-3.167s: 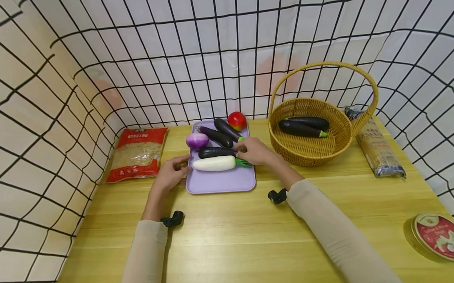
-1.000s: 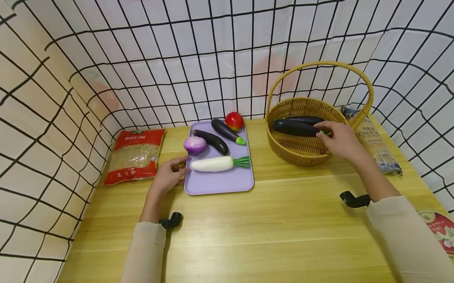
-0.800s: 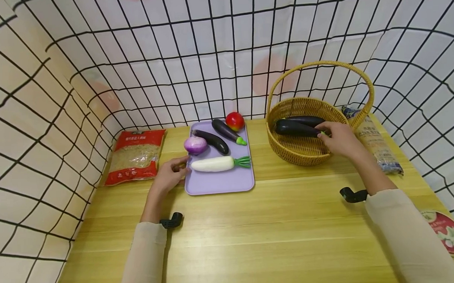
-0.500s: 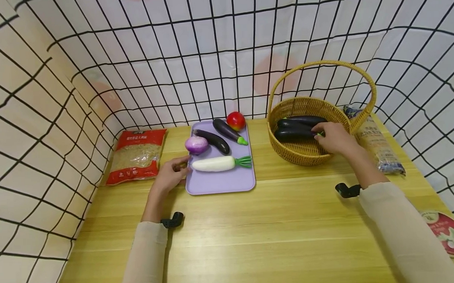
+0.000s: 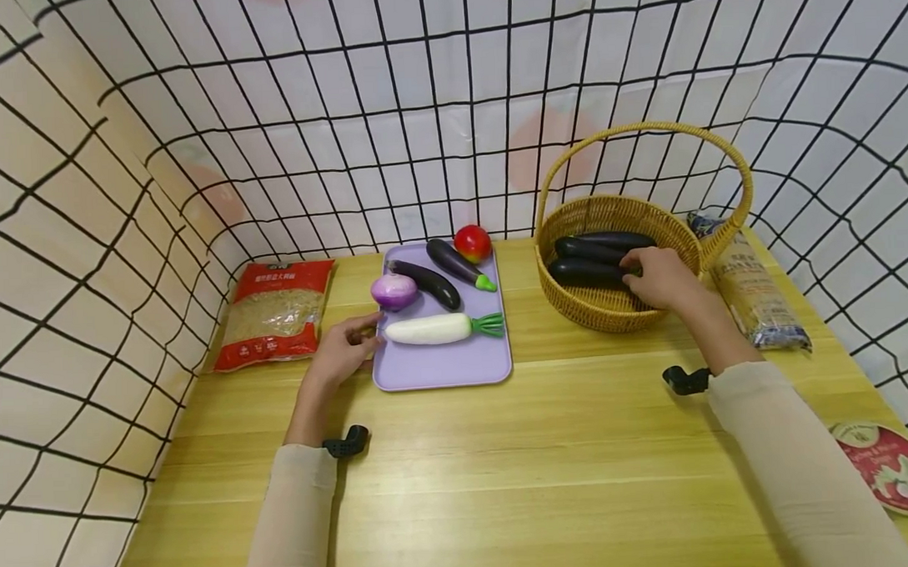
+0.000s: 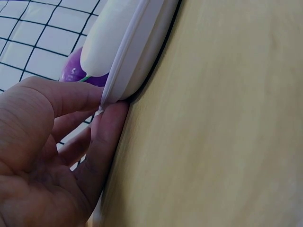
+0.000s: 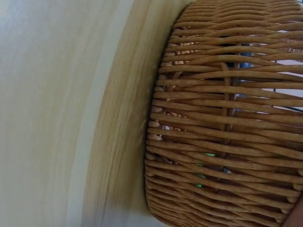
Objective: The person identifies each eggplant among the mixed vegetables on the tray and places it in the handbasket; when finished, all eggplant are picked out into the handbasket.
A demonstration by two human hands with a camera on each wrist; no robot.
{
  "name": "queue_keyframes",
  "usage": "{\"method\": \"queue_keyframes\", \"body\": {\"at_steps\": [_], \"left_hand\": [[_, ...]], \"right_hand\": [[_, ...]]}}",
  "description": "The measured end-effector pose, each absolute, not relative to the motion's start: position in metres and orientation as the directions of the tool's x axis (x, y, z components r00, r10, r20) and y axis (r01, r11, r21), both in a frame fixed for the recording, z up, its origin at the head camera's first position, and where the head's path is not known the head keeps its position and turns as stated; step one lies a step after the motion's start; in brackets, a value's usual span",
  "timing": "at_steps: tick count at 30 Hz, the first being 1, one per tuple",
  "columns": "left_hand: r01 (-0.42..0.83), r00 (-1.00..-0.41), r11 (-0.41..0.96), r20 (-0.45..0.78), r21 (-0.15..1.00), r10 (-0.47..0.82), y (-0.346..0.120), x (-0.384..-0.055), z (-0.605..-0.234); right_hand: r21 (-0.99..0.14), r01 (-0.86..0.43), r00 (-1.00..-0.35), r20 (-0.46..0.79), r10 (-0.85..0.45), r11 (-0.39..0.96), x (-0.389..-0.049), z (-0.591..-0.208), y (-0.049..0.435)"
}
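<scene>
My left hand [image 5: 342, 352] pinches the left rim of the lilac tray [image 5: 442, 371]; in the left wrist view thumb and fingers [image 6: 78, 99] lie on both sides of its edge. On the tray are a white radish [image 5: 429, 329], a purple onion [image 5: 394, 292], two eggplants [image 5: 426, 283] and a red round fruit [image 5: 473, 244]. My right hand [image 5: 660, 280] reaches over the wicker basket [image 5: 598, 316], gripping the stem end of the front eggplant [image 5: 585, 273], which lies beside two other eggplants [image 5: 613, 239]. Its fingertips are partly hidden; the basket wall [image 7: 227, 118] fills the right wrist view.
A red pasta bag [image 5: 275, 315] lies left of the tray. Behind the basket's right side lies a long packet [image 5: 758, 294]. A round red-lidded tin [image 5: 888, 468] sits at the front right. The basket's tall handle [image 5: 644, 128] arches up, and a grid-patterned cloth [image 5: 448, 108] walls the table.
An eggplant went from the tray into the basket in my right hand, and was lowered in front of the other two. My right hand then shifted slightly left; my left hand stayed at the tray.
</scene>
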State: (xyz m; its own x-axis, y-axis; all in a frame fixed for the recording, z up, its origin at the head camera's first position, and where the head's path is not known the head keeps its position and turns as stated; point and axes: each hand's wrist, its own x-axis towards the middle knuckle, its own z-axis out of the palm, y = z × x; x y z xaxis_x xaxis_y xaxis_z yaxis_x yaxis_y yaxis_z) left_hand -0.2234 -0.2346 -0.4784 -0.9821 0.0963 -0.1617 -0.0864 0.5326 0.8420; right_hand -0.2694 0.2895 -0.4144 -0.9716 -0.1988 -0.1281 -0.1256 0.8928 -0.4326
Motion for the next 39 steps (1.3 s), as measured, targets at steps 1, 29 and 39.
{"method": "queue_keyframes", "body": {"at_steps": [1,29,39], "left_hand": [[-0.085,-0.982,0.536,-0.161,0.84,0.097,-0.235,-0.224,-0.479],[-0.118,-0.977,0.516,-0.191,0.848,0.091,-0.234,-0.224,-0.479],[-0.124,-0.976,0.507,-0.198,0.853,0.095,-0.236,-0.225,-0.478]], "right_hand": [[-0.442,-0.124,-0.973,-0.122,-0.196,0.889,-0.269,-0.415,0.29],[-0.729,-0.236,-0.966,0.106,-0.235,0.643,-0.241,-0.398,0.2],[-0.784,-0.26,-0.95,0.103,-0.296,0.564,-0.245,-0.407,0.144]]}}
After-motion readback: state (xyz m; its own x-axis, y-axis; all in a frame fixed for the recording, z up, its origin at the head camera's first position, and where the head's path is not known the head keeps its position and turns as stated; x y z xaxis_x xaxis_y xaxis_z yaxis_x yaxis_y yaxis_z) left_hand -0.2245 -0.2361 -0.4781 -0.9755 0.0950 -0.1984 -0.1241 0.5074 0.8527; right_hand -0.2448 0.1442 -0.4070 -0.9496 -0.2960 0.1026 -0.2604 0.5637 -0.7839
